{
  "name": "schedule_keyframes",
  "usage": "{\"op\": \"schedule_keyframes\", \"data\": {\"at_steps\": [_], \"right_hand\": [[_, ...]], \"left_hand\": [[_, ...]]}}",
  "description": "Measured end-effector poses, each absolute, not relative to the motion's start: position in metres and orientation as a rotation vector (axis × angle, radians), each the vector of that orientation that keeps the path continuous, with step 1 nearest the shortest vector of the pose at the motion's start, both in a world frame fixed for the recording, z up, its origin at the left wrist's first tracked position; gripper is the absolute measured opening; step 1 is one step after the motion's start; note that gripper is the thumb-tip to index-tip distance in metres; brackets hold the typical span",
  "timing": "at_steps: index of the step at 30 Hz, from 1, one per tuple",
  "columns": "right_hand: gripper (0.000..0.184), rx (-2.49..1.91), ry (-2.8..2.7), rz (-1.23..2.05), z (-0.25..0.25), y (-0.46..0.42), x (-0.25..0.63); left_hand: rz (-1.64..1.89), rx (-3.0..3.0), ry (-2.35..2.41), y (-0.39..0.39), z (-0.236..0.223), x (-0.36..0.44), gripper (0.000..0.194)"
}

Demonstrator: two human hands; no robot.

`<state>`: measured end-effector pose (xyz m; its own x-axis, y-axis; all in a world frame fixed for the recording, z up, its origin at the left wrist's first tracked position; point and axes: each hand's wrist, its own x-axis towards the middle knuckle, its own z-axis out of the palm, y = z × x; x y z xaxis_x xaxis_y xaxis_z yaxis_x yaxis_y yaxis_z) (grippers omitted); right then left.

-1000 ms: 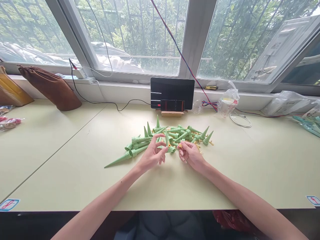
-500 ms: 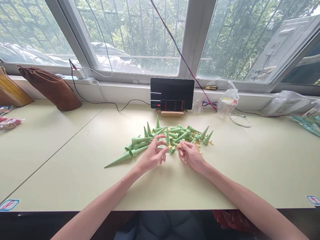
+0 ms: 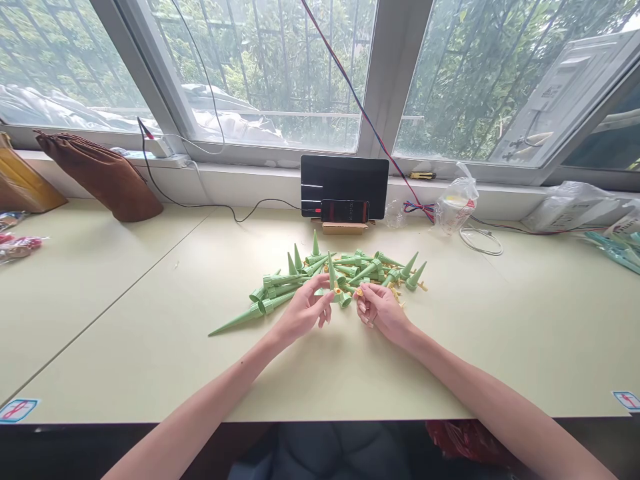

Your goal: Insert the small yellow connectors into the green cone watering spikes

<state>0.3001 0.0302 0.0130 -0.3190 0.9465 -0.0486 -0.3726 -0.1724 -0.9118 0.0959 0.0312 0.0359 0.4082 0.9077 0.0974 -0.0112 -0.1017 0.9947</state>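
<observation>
My left hand (image 3: 303,311) is closed on a green plastic watering spike (image 3: 331,268), its point up and leaning slightly left. A small orange-yellow valve (image 3: 337,291) shows at the base of this spike, beside my thumb. Pinched between the thumb and fingers of my right hand (image 3: 384,312) is a small yellow plastic piece (image 3: 359,292), mostly covered by the fingertips. A short gap separates the two hands. Around and behind them lies a pile of green spikes (image 3: 280,290), several standing point up, with yellow valve pieces (image 3: 395,292) among them on the right.
A black tablet (image 3: 345,177) with a phone (image 3: 345,211) before it leans at the back of the table (image 3: 150,360). A brown bag (image 3: 107,177) lies back left. A bagged cup (image 3: 456,203) and a white cable (image 3: 481,241) are at the back right.
My left hand has shifted slightly left, and the spike in it has tipped a little to the left. My right hand has stayed almost still with the yellow piece.
</observation>
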Motion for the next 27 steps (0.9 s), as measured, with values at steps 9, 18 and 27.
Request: {"op": "schedule_keyframes", "data": {"at_steps": [9, 18, 27], "right_hand": [[0.038, -0.813, -1.088, 1.663, 0.0129, 0.0296, 0.3006], [0.036, -0.820, -1.120, 1.646, 0.0127, 0.0282, 0.3013], [0.032, -0.825, -1.170, 1.546, 0.0151, 0.0266, 0.3008]], "left_hand": [[0.938, 1.464, 0.897, 0.0284, 0.0423, 0.0964, 0.046], [0.929, 1.486, 0.981, 0.0287, 0.0403, 0.0943, 0.036], [0.926, 1.477, 1.011, 0.0292, 0.0385, 0.0945, 0.035]]}}
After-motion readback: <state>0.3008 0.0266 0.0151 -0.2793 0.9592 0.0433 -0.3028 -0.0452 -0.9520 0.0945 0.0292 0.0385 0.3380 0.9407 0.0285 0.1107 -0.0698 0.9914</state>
